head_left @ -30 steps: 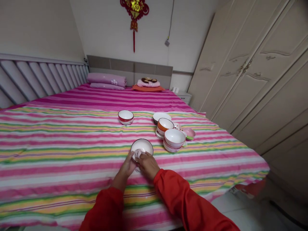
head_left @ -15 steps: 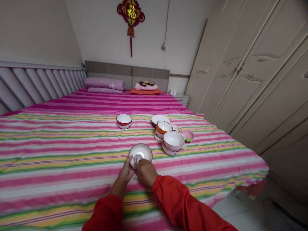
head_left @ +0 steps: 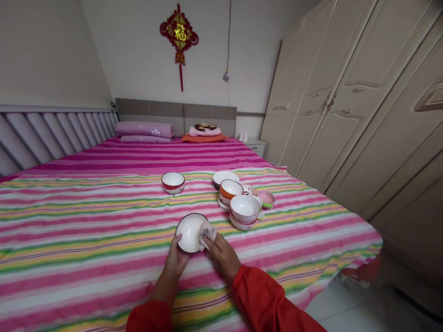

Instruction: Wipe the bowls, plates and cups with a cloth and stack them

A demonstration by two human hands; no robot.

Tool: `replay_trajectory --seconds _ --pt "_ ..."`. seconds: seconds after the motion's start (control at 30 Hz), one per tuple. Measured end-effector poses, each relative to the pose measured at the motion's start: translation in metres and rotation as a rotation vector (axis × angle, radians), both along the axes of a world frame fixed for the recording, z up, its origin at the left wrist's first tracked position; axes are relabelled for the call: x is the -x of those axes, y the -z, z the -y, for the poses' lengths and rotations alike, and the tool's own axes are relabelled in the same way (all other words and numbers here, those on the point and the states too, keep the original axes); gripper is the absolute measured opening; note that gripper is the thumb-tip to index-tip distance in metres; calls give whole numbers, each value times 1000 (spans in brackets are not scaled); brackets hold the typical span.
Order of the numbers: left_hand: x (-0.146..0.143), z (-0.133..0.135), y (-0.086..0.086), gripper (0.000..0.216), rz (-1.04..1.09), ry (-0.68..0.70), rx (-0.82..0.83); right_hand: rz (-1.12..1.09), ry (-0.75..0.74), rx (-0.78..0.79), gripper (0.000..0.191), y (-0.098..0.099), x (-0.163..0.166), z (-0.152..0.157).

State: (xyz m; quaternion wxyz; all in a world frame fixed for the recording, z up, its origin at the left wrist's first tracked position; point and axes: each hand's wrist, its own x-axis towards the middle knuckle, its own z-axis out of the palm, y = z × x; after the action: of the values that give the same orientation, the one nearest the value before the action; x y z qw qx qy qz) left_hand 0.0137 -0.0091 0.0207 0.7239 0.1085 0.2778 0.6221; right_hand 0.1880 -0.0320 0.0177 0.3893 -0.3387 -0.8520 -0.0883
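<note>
A white bowl with a dark rim [head_left: 189, 231] is tilted toward me above the striped bed cover. My left hand [head_left: 176, 261] grips its lower left edge. My right hand [head_left: 220, 254] is closed on a small pale cloth [head_left: 208, 233] and presses it against the bowl's right rim. Both arms wear red sleeves.
A red-and-white bowl [head_left: 172, 182] stands alone farther back. To the right is a cluster of bowls: an orange one [head_left: 230, 190], a large white one [head_left: 244, 210], a pink one [head_left: 266, 198] and a plate [head_left: 224, 177]. Cream wardrobe doors [head_left: 346, 101] line the right side; the bed's edge [head_left: 346, 267] drops to the floor.
The cloth has moved from inside the bowl out to its right rim. The bowl is now tilted up more toward me and sits a little farther left.
</note>
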Motion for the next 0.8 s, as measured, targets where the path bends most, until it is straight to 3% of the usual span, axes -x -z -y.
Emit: replay_trajectory --seconds 0.13,0.27,0.5,0.67,0.8 --pt "7 -1 -1 53 4 -109 28 -167 138 67 57 18 -8 -5" --pt "13 0 1 57 0 -130 37 -179 246 224 47 31 -10 -12" --pt "14 7 3 69 -94 -162 30 -182 281 261 46 29 -8 -9" --pt "5 11 -8 76 -180 -204 91 -195 286 275 46 30 -6 -9" --pt "-4 3 -29 64 -250 -203 135 -199 304 279 42 32 -4 -11"
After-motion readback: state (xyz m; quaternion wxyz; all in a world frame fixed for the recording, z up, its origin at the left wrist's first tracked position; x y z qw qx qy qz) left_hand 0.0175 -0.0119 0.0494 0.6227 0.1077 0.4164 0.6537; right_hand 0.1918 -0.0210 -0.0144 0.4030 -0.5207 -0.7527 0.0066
